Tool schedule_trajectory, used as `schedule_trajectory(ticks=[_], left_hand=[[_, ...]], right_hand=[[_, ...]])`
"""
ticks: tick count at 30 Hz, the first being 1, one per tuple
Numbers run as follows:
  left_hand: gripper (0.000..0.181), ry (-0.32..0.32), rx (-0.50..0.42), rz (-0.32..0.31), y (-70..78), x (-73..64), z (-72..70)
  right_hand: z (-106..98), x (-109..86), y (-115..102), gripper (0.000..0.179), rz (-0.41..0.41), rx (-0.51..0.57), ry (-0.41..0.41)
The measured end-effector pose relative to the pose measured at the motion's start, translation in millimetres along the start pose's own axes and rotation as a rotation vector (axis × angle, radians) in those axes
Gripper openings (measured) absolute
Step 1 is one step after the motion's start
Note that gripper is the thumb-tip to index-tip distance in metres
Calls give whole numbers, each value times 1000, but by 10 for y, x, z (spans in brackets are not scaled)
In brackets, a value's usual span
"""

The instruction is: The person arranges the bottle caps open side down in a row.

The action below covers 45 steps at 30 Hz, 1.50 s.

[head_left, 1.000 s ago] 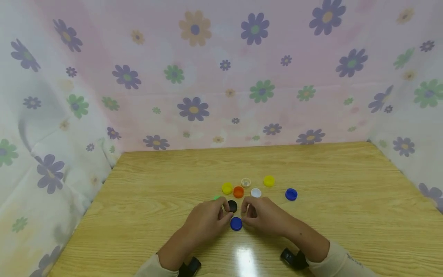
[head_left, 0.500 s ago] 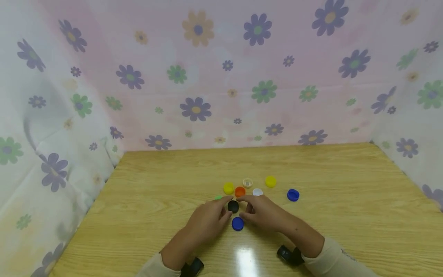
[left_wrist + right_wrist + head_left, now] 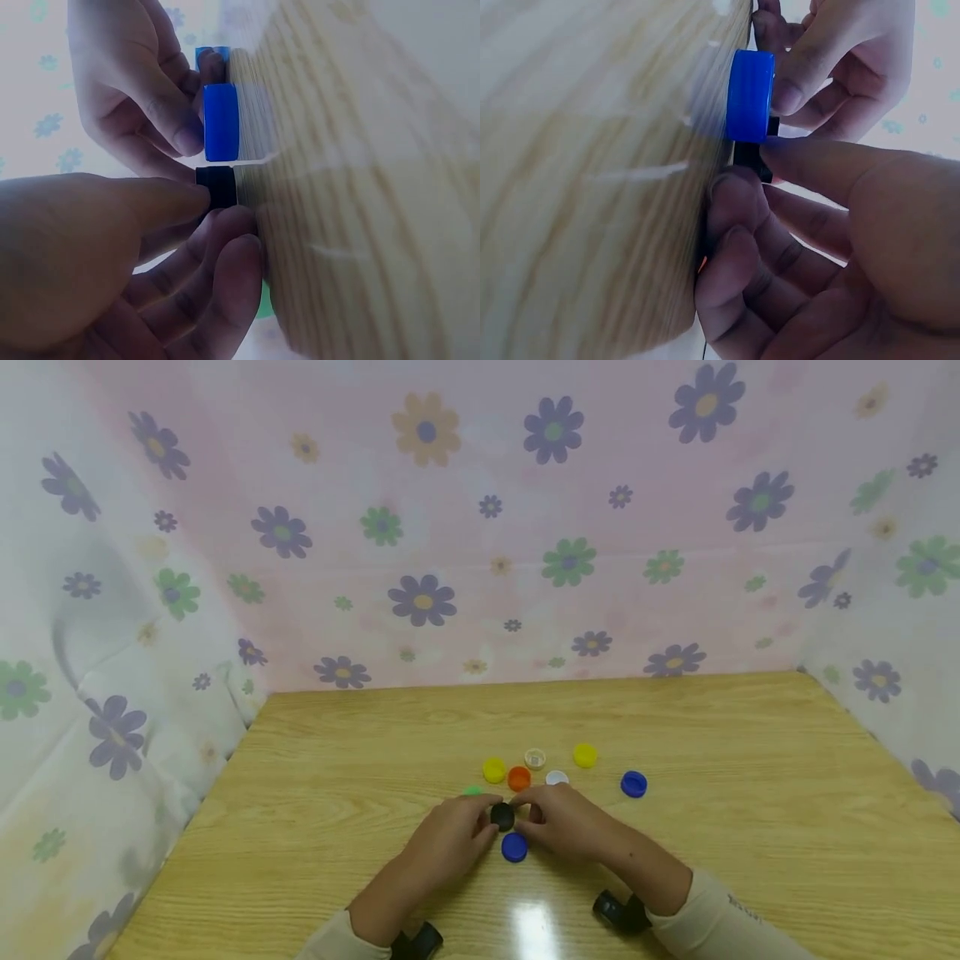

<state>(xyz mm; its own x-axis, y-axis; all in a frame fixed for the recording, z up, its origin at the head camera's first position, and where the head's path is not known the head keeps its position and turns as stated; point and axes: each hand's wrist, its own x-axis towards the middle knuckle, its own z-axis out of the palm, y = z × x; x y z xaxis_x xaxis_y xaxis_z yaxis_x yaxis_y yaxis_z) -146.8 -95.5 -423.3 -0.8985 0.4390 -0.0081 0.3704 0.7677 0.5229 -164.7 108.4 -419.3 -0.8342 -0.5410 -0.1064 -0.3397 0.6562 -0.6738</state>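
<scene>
A black bottle cap (image 3: pixel 502 817) lies on the wooden table between both hands. My left hand (image 3: pixel 452 837) has its thumb and index finger around the left side of the cap; in the left wrist view the thumb presses the black cap's (image 3: pixel 218 177) face. From the other side, my right hand (image 3: pixel 567 822) holds its thumb and index finger at the same cap, the remaining fingers curled. Just nearer to me sits a blue bottle cap (image 3: pixel 514 847), close to the right thumb. In the right wrist view this blue cap (image 3: pixel 751 96) partly hides the black one.
Beyond the hands lie an orange cap (image 3: pixel 519 779), two yellow caps (image 3: pixel 494 769), a clear cap (image 3: pixel 535 759) and a white cap (image 3: pixel 557 777). The left hand half covers a green cap (image 3: pixel 472 791). Another blue cap (image 3: pixel 633 784) lies right. Flowered cloth (image 3: pixel 450 543) surrounds the table.
My right thumb and index finger have spread and moved left to the black cap, while the left fingers closed around it. The black cap has shifted slightly toward the near blue cap.
</scene>
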Motion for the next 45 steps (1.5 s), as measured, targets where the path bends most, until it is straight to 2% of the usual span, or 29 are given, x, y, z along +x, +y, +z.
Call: schedule_trajectory(ticks=[9, 21, 29, 36, 40, 45], left_hand=[[33, 7, -22, 7, -10, 8, 4], [32, 2, -64, -21, 2, 12, -14], [28, -27, -153, -25, -16, 21, -7], [33, 47, -139, 6, 40, 12, -76], [33, 75, -150, 38, 66, -3, -101], [34, 90, -151, 46, 86, -6, -128]], right_hand=[[32, 15, 14, 25, -23, -36, 30], [36, 20, 0, 24, -19, -50, 56], [0, -3, -15, 26, -19, -36, 74], [-97, -33, -77, 30, -46, -47, 125], [-145, -76, -97, 31, -64, -22, 120], [-191, -81, -99, 31, -79, 11, 113]])
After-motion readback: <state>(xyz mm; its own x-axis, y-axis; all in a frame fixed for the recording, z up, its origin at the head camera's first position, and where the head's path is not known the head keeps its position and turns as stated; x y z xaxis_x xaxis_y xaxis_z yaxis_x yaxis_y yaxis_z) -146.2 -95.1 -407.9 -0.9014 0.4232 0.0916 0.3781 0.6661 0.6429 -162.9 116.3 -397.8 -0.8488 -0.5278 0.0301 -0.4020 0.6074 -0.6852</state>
